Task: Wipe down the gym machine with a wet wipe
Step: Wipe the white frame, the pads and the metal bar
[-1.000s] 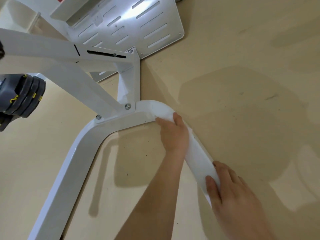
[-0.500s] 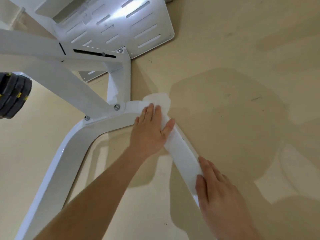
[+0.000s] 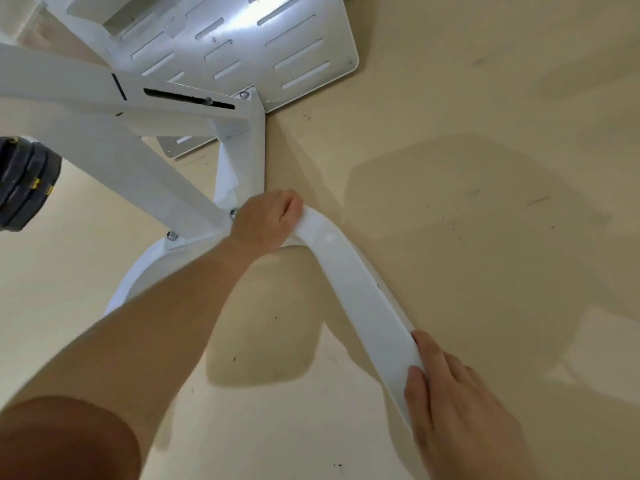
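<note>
The fingers [image 3: 290, 206] of the left hand [image 3: 266, 220] are curling tightly together over the bend of the base tube [image 3: 349, 271]. The wet wipe is not showing, and it is probably sitting bunched beneath them, though that cannot be told for sure. From the bend, one leg of the tube is running down and to the right, and this long axis is what the coming stroke is likely turning on. At the far end of that leg from the bend, the right hand [image 3: 453, 407] is resting on the tube, with its thumb on the top face and its fingers lying straight and close together along the outer edge. So the left hand is the nearer one for wiping, and the right seems to be bracing. The other leg is sweeping down and left of the bend, partly hidden under the left forearm. Crowding the bend on its upper left, bolts [image 3: 232, 213], a diagonal strut [image 3: 145, 174] and an upright bracket [image 3: 251, 150] of the gym machine [image 3: 62, 88] are getting in the way. Beyond the bend a slotted plate [image 3: 304, 39] is lying on the floor [image 3: 485, 174], and dark weight plates [image 3: 24, 188] are sitting well to its left
</note>
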Motion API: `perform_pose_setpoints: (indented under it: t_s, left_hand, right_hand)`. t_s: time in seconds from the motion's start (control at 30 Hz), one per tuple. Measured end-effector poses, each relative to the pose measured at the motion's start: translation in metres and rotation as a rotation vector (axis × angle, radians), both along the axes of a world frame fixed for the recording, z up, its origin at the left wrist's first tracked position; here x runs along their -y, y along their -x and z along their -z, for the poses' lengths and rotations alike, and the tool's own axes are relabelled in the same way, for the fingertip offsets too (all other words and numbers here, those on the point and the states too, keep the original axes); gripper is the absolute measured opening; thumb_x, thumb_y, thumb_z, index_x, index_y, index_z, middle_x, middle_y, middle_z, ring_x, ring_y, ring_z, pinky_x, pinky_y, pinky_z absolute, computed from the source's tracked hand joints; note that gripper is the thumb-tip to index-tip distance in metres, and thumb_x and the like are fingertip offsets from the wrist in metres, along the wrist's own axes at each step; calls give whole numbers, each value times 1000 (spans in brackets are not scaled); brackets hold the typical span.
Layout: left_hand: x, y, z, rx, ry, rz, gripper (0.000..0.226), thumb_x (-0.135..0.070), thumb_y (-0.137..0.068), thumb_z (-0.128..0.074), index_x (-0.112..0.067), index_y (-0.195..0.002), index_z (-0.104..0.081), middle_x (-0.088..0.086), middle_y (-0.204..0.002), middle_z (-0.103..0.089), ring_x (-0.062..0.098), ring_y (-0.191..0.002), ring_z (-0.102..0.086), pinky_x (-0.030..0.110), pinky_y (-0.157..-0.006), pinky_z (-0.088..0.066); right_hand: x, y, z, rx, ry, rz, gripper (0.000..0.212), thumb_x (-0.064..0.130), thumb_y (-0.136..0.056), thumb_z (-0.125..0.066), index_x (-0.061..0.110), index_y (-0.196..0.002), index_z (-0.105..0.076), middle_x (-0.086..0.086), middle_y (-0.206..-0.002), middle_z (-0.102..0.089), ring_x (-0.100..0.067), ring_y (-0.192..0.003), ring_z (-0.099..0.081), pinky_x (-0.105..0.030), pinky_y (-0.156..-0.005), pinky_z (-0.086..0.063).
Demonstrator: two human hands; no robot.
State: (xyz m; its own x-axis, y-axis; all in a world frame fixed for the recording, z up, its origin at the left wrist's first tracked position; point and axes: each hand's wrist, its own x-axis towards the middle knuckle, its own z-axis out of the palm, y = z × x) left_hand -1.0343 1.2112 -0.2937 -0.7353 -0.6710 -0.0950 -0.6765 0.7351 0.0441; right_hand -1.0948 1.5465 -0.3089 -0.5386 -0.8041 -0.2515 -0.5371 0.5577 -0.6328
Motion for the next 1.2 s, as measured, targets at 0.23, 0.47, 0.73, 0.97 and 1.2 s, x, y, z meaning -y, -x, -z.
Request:
perform_pose_setpoints:
  t_s: [0.23,0.47,0.73,0.97,1.2]
  left_hand:
    - [-24,41,-6,140,-22,-163,45,-35,-97,-28,-13,-91,-67,9,-88,-68,31,-88,-61,37,-77,-47]
    - [-224,64,0,192,-122,489,39,-39,-96,-36,-20,-72,-59,-1,-46,-37,23,-45,-44,27,-47,-28]
    - [-159,83,-17,693,-100,322,37,-39,-96,-28,-21,-90,-61,-3,-96,-65,20,-84,-55,30,-66,-31]
    - [-278,79,-13,1000,-253,629,48,-47,-98,-21,-23,-81,-59,-3,-80,-57,22,-79,-51,31,-64,-36]
    - [-372,47,-16,735,-368,903,45,-37,-103,-23,-16,-105,-62,-5,-64,-43,15,-61,-42,29,-60,-34]
  right_hand:
    - [3,0,-3,78,-21,-14,63,54,-88,-9,36,-144,-31,13,-126,-54,-14,-107,-56,-33,-81,-49]
    - [-12,16,0,319,283,391,22,20,-86,-34,8,-93,-51,-8,-95,-58,-30,-84,-59,-26,-66,-42]
    - [-35,20,6,765,201,383,47,21,-101,-40,29,-146,-29,8,-129,-46,-12,-111,-53,-30,-98,-39]
    - [-55,40,-3,871,212,583,40,15,-98,-41,32,-133,-48,8,-136,-52,-12,-109,-58,-35,-96,-47]
    - [-85,77,-16,1047,98,493,33,19,-100,-44,31,-129,-51,1,-128,-60,-14,-116,-57,-41,-106,-42]
